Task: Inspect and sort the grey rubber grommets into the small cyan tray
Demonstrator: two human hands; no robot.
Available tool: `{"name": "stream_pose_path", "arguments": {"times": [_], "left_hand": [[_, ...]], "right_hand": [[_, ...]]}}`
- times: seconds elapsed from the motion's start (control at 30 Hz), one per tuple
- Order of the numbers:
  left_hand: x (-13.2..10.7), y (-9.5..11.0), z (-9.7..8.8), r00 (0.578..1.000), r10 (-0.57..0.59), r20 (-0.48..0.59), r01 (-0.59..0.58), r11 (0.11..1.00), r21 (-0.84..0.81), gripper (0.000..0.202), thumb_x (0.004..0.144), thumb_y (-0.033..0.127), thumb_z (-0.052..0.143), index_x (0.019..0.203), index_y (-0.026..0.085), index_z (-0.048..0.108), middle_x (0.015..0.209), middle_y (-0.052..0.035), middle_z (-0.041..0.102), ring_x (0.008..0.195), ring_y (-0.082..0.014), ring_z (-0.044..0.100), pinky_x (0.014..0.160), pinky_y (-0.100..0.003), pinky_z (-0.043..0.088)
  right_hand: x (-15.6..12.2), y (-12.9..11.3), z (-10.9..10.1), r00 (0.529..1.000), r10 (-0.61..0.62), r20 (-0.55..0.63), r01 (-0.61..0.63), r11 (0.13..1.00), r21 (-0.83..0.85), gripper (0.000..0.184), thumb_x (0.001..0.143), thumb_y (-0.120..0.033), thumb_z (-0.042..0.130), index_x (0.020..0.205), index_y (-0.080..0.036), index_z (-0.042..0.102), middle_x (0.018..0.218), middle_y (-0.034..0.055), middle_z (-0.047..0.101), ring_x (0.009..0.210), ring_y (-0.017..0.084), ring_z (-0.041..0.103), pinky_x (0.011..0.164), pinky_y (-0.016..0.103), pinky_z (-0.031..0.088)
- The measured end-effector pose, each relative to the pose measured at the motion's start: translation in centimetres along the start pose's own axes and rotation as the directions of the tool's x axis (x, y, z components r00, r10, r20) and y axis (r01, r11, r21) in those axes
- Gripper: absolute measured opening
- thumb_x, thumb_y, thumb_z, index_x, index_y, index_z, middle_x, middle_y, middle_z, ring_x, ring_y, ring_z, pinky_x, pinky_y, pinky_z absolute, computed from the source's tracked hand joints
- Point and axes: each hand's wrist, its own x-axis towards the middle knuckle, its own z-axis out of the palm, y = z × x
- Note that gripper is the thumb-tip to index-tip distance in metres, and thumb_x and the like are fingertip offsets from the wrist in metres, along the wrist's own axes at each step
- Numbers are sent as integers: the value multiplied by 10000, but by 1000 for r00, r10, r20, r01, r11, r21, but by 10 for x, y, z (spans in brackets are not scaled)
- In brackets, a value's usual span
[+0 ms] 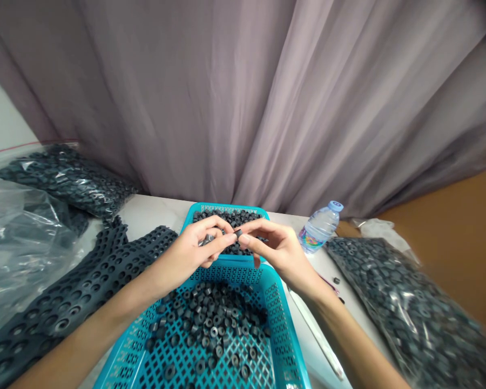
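Over the two baskets, my left hand (204, 242) and my right hand (273, 241) meet fingertip to fingertip. Between them is a small black rubber bushing (238, 233), pinched by both. More small dark pieces (208, 239) sit in the curled fingers of my left hand, partly hidden. Below, a blue plastic basket (285, 319) holds many loose black bushings (216, 319), short cylinders with a centre hole. Behind it, partly covered by my hands, stands a second blue basket (194, 208) with similar black pieces.
Black perforated rubber sheets (105, 270) lie at left beside a clear bag of dark pieces (68, 181). To the right stand a water bottle (319, 227) and another filled bag (413, 302). A white strip (318, 335) lies by the front basket. A grey curtain (227, 97) hangs behind.
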Motion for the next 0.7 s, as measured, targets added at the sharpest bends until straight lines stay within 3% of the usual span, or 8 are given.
{"name": "stream_pose_path", "arguments": {"times": [0.1, 0.53, 0.63, 0.7], "left_hand": [[-1, 2, 0, 1000, 20, -3, -20, 999, 38, 292, 964, 513, 693, 975, 230, 621, 625, 89, 386, 536, -96, 327, 486, -228, 225], [-3, 9, -3, 999, -37, 20, 38, 997, -63, 274, 1027, 481, 601, 1026, 208, 624, 674, 75, 408, 549, -84, 274, 516, -245, 204], [-2, 8, -4, 997, -62, -49, 56, 993, -101, 319, 1028, 502, 577, 1010, 193, 651, 683, 61, 417, 547, -91, 275, 512, -246, 206], [-1, 6, -3, 993, -88, -74, 74, 982, -172, 386, 1016, 546, 566, 981, 177, 673, 683, 52, 417, 547, -97, 275, 505, -243, 203]], "right_hand": [[1, 3, -1, 1000, -10, 6, 10, 1000, 16, 230, 913, -372, 819, 1086, -221, 816, 885, 38, 744, 751, 164, 643, 530, 220, 533], [-1, 1, -4, 999, -29, 28, 29, 999, -19, 225, 916, -370, 824, 1102, -243, 825, 926, 30, 770, 710, 139, 646, 579, 228, 532], [-4, -11, -17, 969, 14, 247, 26, 987, -158, 231, 943, -363, 796, 1140, -244, 814, 1021, 37, 789, 859, 178, 702, 730, 282, 577], [-5, -19, -25, 899, 87, 429, 42, 959, -282, 251, 962, -356, 775, 1190, -252, 795, 1064, 34, 796, 956, 202, 721, 862, 332, 583]]}}
